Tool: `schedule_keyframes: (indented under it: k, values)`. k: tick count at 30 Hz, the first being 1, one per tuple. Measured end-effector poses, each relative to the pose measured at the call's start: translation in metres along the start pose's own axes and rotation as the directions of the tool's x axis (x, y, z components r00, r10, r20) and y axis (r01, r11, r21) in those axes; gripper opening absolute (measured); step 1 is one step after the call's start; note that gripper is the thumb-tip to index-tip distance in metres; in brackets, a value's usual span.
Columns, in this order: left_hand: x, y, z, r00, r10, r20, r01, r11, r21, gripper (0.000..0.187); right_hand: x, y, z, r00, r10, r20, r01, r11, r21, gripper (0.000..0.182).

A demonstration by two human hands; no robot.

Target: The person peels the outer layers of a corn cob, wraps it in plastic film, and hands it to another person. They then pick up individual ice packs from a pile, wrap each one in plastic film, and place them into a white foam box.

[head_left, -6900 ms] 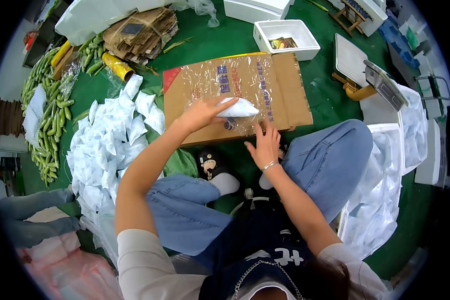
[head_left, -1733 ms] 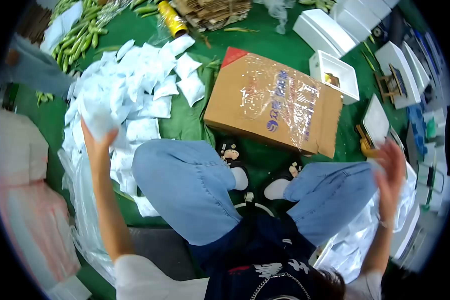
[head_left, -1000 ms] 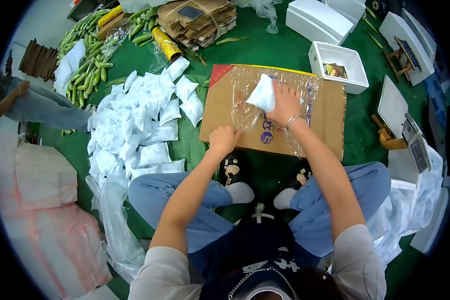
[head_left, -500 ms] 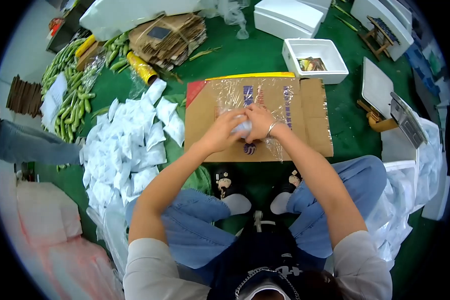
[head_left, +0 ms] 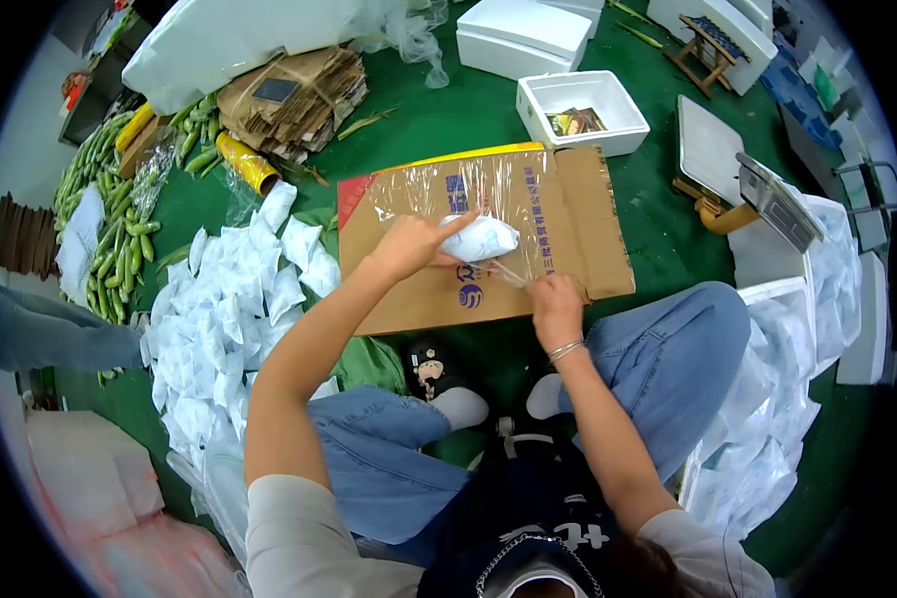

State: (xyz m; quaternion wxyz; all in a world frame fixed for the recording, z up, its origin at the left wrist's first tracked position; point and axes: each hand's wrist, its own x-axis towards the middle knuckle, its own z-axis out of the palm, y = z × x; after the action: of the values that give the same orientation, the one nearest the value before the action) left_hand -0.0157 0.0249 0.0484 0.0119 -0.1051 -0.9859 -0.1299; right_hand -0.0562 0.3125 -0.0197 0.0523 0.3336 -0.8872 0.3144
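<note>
A plump white packet [head_left: 483, 239], shaped like an ice pack, lies over the printed cardboard box [head_left: 399, 304]. My left hand [head_left: 416, 245] grips its left end, with the index finger along the top and the thumb below. Strands of clear plastic [head_left: 511, 272] stretch from the packet toward my right hand [head_left: 558, 307], whose fingers are closed on them near the box's front edge. Clear, shiny film covers part of the box top. To the left is a large heap of similar white packets [head_left: 214, 319].
Beyond the box stand an open white foam box [head_left: 608, 125] and a bundle of flattened cardboard [head_left: 294, 105]. Green vegetables [head_left: 120, 244] are piled at left, near another person's leg [head_left: 60, 324]. A scale [head_left: 713, 149] and bagged packets [head_left: 757, 419] are at right.
My hands have moved apart. My right hand has come down and right, pulling the clear plastic out, while my left stays at the packet, now in plain view. The whole view has shifted.
</note>
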Motion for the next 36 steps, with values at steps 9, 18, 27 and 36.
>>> schedule_keyframes:
  k: [9, 18, 27, 36]
  values:
    - [-0.005, 0.016, -0.015, 0.998, 0.011, -0.061, -0.023, 0.981, -0.191, 0.067, 0.141, -0.064, -0.096, 0.994, -0.014, -0.104, 0.035, 0.978, 0.205, 0.011]
    - [-0.009, 0.008, -0.01, 0.868, 0.032, 0.495, 0.265, 0.814, -0.516, 0.047, 0.048, -0.096, -0.057, 0.901, -0.269, 0.34, 0.293, 0.956, -0.02, 0.041]
    - [0.004, -0.013, 0.06, 0.747, -0.064, 0.662, 0.321, 0.906, -0.275, 0.061, 0.02, -0.057, -0.029, 0.728, -0.417, 0.544, 0.503, 0.864, -0.011, 0.096]
    - [-0.012, 0.053, -0.018, 0.971, -0.238, -0.013, 0.235, 0.965, -0.113, 0.057, 0.194, -0.026, 0.02, -0.131, -0.288, 0.948, -0.127, 0.954, 0.272, 0.079]
